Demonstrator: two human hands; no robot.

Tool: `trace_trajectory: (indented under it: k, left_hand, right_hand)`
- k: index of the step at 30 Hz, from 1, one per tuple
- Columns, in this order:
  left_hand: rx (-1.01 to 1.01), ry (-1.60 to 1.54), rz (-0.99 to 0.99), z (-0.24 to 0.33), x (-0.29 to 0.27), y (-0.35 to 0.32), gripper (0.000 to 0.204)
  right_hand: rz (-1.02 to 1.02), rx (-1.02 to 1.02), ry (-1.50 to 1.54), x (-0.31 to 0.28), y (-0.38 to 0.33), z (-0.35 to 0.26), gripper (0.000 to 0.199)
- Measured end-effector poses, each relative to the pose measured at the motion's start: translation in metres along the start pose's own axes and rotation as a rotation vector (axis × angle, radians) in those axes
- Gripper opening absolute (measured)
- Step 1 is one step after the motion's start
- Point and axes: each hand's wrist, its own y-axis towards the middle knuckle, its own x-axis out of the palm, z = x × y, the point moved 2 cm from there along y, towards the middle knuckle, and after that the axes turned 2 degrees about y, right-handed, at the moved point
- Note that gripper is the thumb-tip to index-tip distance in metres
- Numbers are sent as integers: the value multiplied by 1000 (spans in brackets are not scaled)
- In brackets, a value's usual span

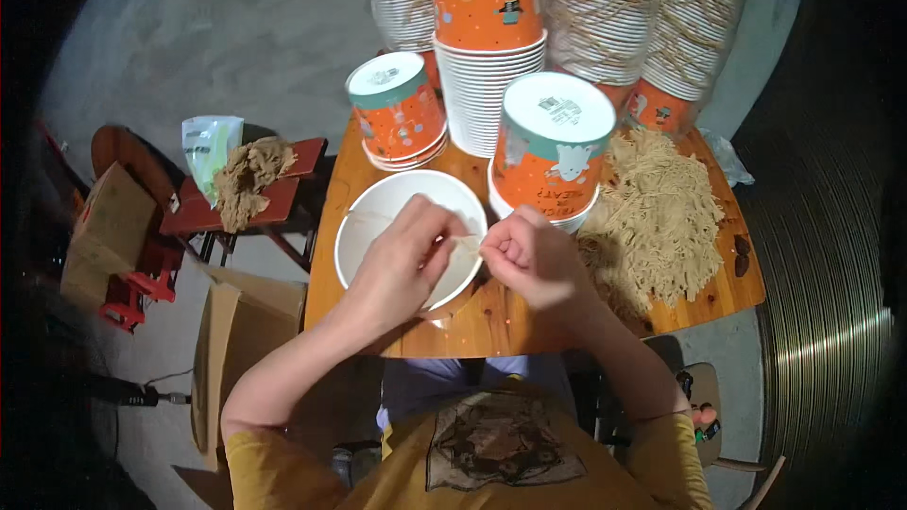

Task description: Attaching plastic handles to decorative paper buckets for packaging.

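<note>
A white paper bucket (pixel 359 269) stands with its mouth up at the table's near edge. A thin line, perhaps a cord, crosses its left inner wall. My left hand (pixel 416 246) is over the bucket, its fingers pinched together. Just past the bucket's right rim, my right hand (pixel 531 255) has its thumb and fingers closed. Between the two hands runs a thin pale strip (pixel 467 247), gripped at both ends; its kind is hard to make out. Beside my right hand lies a heap of short tan cords (pixel 666 217).
Orange-and-green paper buckets stand upside down behind my hands: a near stack (pixel 553 165), a tall stack (pixel 487 9) and a low one (pixel 392 113). Bagged stacks (pixel 605 9) rise at the back. Left of the wooden table (pixel 510 335) are a red bench (pixel 302 159) and an open carton (pixel 250 321).
</note>
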Motion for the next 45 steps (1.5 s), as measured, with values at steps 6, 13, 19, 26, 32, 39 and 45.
trace_trajectory:
  k: [6, 13, 19, 26, 32, 39, 45]
  left_hand:
    - [-234, -145, -64, 12, 9, -9, 20]
    - [-286, -193, -41, 3, 18, -2, 13]
    - [-280, -254, -17, 1, 23, -3, 12]
    - [-295, -364, -23, -6, 23, 0, 10]
    - [-291, -515, 3, -13, 28, 1, 14]
    - [-346, -567, -40, -12, 22, 2, 24]
    - [-402, -725, -92, -13, 22, 8, 24]
  right_hand:
    - [-4, 66, 19, 2, -1, 3, 10]
    - [-22, 87, 33, 0, 3, 1, 8]
    - [-33, 84, 36, 1, -3, 6, 9]
    - [-26, 188, 141, 4, -4, 0, 8]
    - [28, 271, 320, 14, -9, 17, 9]
    - [111, 312, 396, 21, -12, 21, 10]
    - [104, 198, 276, 16, -14, 20, 9]
